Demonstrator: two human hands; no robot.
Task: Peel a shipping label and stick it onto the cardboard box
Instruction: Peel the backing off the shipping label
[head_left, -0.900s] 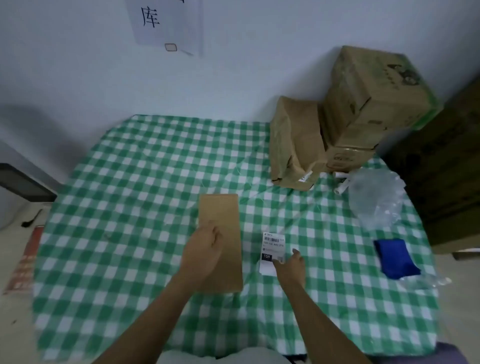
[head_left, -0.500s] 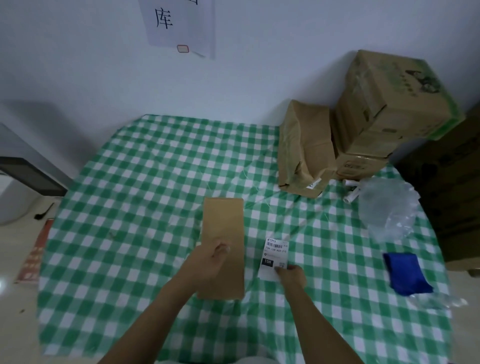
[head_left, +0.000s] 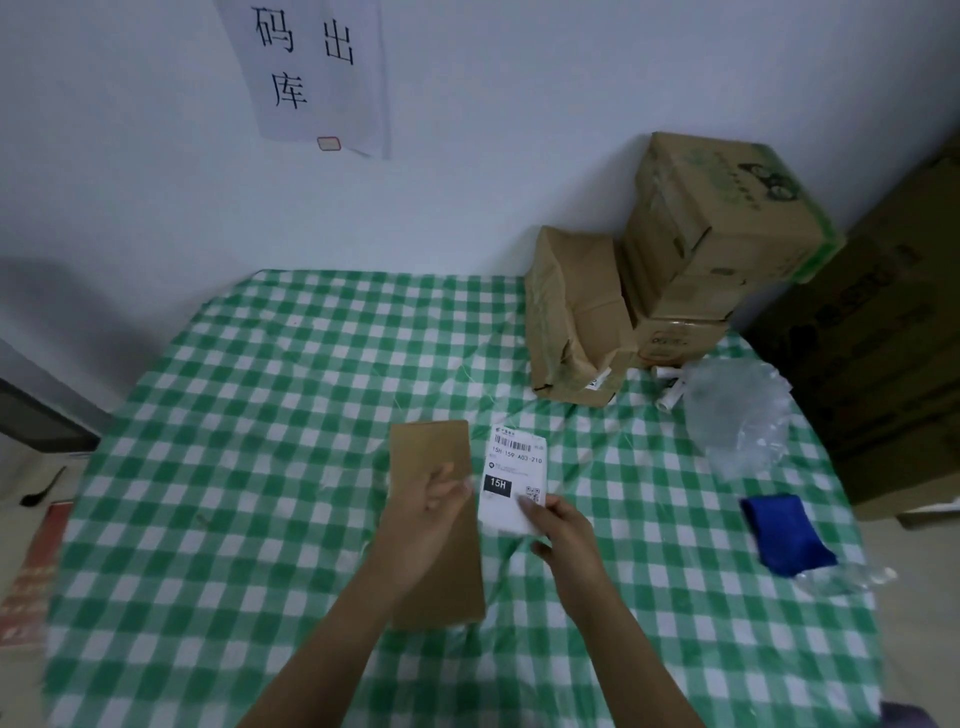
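Note:
A flat brown cardboard box (head_left: 431, 452) lies lengthwise on the green checked tablecloth (head_left: 260, 415), near the middle. My left hand (head_left: 434, 512) hovers over its centre, blurred, with fingers apart and nothing in it. A white shipping label (head_left: 511, 470) with a barcode, black "15H" block and QR code is held up just right of the box. My right hand (head_left: 558, 525) pinches its lower right corner. The label's left edge reaches the box's right edge.
Stacked cardboard cartons (head_left: 701, 249) and a crumpled brown carton (head_left: 571, 317) stand at the back right. Clear plastic wrap (head_left: 732, 410) and a blue cloth (head_left: 784, 540) lie to the right. A large dark carton (head_left: 883, 364) flanks the table's right side. A paper sign (head_left: 311, 67) hangs on the wall.
My right hand has picked the label up off the cloth and brought it left toward the box. My left hand has lifted slightly and opened over the box.

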